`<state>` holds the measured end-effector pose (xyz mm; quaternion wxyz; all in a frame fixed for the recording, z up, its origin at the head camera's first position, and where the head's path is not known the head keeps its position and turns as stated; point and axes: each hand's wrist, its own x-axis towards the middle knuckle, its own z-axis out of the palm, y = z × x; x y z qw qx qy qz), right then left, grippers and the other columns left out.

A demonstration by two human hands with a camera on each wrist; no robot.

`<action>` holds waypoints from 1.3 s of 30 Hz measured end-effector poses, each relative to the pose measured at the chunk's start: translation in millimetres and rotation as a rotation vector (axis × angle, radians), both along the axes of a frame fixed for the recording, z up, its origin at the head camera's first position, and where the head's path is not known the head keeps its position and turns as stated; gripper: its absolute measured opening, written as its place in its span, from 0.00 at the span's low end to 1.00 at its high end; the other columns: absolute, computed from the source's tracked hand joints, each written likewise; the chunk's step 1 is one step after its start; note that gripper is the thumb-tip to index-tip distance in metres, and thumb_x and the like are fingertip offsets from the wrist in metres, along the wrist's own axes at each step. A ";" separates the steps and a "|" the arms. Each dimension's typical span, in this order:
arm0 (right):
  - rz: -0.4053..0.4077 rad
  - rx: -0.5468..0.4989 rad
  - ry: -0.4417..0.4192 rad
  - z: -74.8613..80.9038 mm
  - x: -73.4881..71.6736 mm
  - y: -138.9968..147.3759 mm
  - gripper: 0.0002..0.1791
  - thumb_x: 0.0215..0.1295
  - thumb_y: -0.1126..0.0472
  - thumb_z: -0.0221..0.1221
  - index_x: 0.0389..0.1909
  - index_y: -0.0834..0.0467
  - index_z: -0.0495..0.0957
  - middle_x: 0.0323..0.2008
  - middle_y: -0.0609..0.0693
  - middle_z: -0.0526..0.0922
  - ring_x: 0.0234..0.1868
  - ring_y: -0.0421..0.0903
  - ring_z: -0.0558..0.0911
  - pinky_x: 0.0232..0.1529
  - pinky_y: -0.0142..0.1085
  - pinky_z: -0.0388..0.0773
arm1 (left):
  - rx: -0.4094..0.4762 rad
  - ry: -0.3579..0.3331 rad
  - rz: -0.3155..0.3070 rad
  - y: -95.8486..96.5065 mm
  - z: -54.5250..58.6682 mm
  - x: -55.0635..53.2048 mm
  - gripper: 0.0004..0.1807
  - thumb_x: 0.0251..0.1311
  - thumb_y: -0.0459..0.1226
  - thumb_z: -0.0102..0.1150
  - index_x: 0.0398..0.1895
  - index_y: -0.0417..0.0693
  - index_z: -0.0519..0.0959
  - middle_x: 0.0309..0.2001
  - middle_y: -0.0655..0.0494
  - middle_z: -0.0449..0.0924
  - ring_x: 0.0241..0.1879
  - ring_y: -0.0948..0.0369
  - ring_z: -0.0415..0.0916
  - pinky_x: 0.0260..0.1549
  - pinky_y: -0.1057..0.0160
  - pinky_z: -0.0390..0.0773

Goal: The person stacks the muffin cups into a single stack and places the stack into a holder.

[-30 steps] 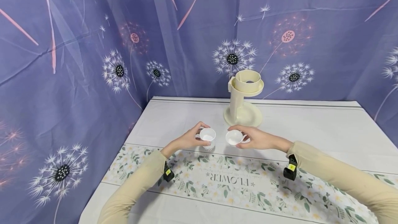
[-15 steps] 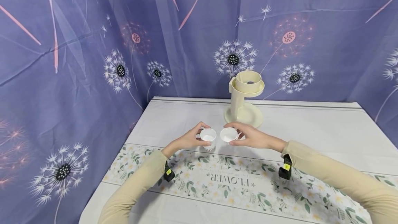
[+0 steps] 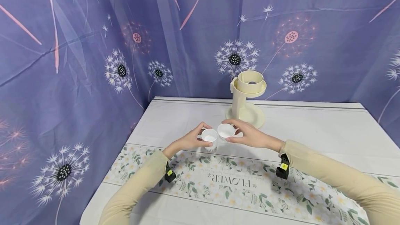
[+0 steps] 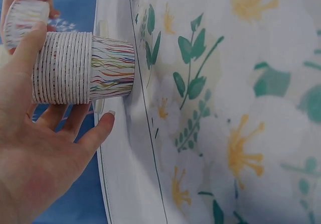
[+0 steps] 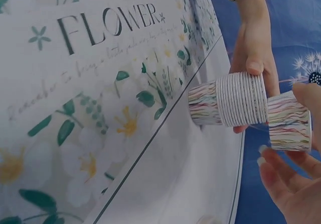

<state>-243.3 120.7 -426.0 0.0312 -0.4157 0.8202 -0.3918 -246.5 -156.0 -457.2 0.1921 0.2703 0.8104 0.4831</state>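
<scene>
My left hand (image 3: pixel 190 139) grips a stack of nested paper cups (image 4: pixel 62 68) near its top, thumb on one side and fingers on the other. The stack stands upright on the table; its lowest cup shows wavy coloured stripes. My right hand (image 3: pixel 252 135) pinches a single paper cup (image 5: pixel 290 122) with the same stripes and a small fold-out handle. This cup is upright, mouth up, beside the stack's top and slightly farther back. In the right wrist view the two look nearly touching; I cannot tell whether they touch.
Behind my right hand stands a cream-coloured stand (image 3: pixel 239 105) with a round base and a ring-shaped holder on top. A floral runner (image 3: pixel 231 190) lettered FLOWER crosses the white tablecloth (image 3: pixel 312 124). A blue dandelion curtain (image 3: pixel 193 51) hangs along the table's back and left.
My right hand has carried its cup to the left and a little away from me, closing the gap to the stack. The left hand and the stack have stayed in place.
</scene>
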 end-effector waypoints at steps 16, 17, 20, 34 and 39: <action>0.060 -0.057 0.106 6.9 -2.1 -26.8 0.35 0.63 0.58 0.65 0.69 0.57 0.65 0.66 0.55 0.71 0.56 0.49 0.77 0.47 0.46 0.81 | -0.002 0.005 -0.004 -0.4 -8.0 -5.3 0.28 0.61 0.35 0.64 0.59 0.50 0.59 0.57 0.47 0.73 0.55 0.55 0.74 0.52 0.58 0.79; 0.061 -0.050 0.106 6.3 -2.0 -27.4 0.35 0.62 0.58 0.65 0.69 0.57 0.65 0.66 0.55 0.72 0.57 0.49 0.76 0.48 0.46 0.80 | -0.002 0.002 -0.007 -0.3 -8.3 -5.1 0.29 0.61 0.35 0.64 0.60 0.51 0.59 0.57 0.47 0.73 0.56 0.55 0.74 0.53 0.58 0.79; 0.057 -0.027 0.099 5.4 -1.6 -28.9 0.35 0.62 0.57 0.65 0.69 0.56 0.64 0.66 0.54 0.72 0.59 0.50 0.76 0.49 0.45 0.80 | -0.006 0.001 -0.010 -0.9 -8.7 -4.2 0.30 0.62 0.36 0.63 0.62 0.52 0.59 0.58 0.47 0.72 0.57 0.54 0.73 0.54 0.57 0.78; 0.041 0.049 0.082 4.4 -2.2 -44.1 0.34 0.63 0.53 0.64 0.69 0.57 0.66 0.65 0.54 0.72 0.59 0.51 0.76 0.52 0.50 0.79 | 0.004 0.012 0.012 -2.6 -7.5 -4.1 0.33 0.61 0.38 0.64 0.66 0.53 0.59 0.57 0.50 0.71 0.58 0.56 0.71 0.52 0.58 0.79; 0.003 0.096 0.099 3.3 0.4 -48.1 0.34 0.63 0.52 0.64 0.68 0.57 0.66 0.62 0.55 0.74 0.55 0.49 0.76 0.49 0.44 0.80 | -0.007 0.005 0.015 -2.5 -5.9 -1.5 0.35 0.61 0.39 0.65 0.68 0.54 0.58 0.58 0.51 0.70 0.59 0.56 0.69 0.54 0.58 0.78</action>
